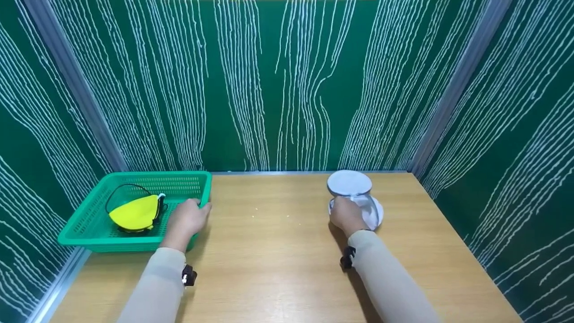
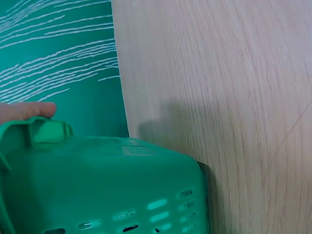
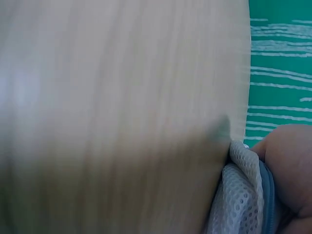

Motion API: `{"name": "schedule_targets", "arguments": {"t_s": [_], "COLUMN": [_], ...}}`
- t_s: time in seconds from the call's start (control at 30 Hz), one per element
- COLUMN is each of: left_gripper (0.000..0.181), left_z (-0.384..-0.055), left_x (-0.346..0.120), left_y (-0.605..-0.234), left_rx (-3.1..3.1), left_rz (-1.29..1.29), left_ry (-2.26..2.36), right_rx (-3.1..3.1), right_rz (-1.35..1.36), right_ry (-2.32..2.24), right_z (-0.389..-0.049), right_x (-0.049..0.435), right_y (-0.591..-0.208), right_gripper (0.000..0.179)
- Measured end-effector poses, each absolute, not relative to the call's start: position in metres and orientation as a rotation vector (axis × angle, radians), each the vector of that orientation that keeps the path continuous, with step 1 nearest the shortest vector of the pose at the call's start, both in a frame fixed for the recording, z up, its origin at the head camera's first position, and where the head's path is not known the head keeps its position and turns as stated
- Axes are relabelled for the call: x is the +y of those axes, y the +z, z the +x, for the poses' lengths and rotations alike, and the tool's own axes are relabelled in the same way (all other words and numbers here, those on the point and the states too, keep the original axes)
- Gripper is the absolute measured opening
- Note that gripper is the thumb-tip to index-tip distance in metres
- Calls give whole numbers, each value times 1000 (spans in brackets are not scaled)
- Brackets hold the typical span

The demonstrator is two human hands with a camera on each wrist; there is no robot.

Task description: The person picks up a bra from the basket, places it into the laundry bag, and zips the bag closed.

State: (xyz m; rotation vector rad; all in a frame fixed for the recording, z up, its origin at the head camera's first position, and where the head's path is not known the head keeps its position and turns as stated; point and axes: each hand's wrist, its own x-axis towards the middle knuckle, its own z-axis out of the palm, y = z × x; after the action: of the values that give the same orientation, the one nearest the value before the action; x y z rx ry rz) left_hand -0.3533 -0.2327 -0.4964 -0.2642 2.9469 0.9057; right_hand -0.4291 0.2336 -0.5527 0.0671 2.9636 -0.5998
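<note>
Near: desk [image 1: 269,273]. Left hand [image 1: 187,218] grips the right rim of the green basket [image 1: 134,246]; a yellow item [image 1: 136,213] with a black cord lies inside. Right hand [image 1: 346,213] holds the near edge of the white mesh pouch [image 1: 375,213], at the desk's far right; exact finger placement I cannot tell. Beyond: its round flap [image 1: 350,183], opened away. Risks, I judge: soft mesh may fold or slip under a one-edge pull; a one-sided tug could swing the basket.
</note>
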Motion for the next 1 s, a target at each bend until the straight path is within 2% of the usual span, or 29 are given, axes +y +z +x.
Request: {"name": "schedule_targets", "arguments": {"t_s": [0.23, 0.47, 0.87, 1.0], "left_gripper": [51, 62, 69, 67], "left_z": [-352, -350, -349, -350], "left_x": [-231, -232, -232, -233], "left_y": [-500, -497, -494, -495], "left_rx": [2974, 2965, 2971, 2974], "left_rz": [-271, -279, -244, -230], "left_ry": [917, 902, 876, 875], "right_rx": [3050, 3036, 2915, 2947], "right_rz": [-53, -65, -84, -159], "right_ry": [-428, -439, -572, -521], "right_z": [-433, -431, -426, -425], "right_x": [224, 214, 196, 190], "right_y": [-553, -552, -542, -538], "right_gripper": [12, 11, 9, 15]}}
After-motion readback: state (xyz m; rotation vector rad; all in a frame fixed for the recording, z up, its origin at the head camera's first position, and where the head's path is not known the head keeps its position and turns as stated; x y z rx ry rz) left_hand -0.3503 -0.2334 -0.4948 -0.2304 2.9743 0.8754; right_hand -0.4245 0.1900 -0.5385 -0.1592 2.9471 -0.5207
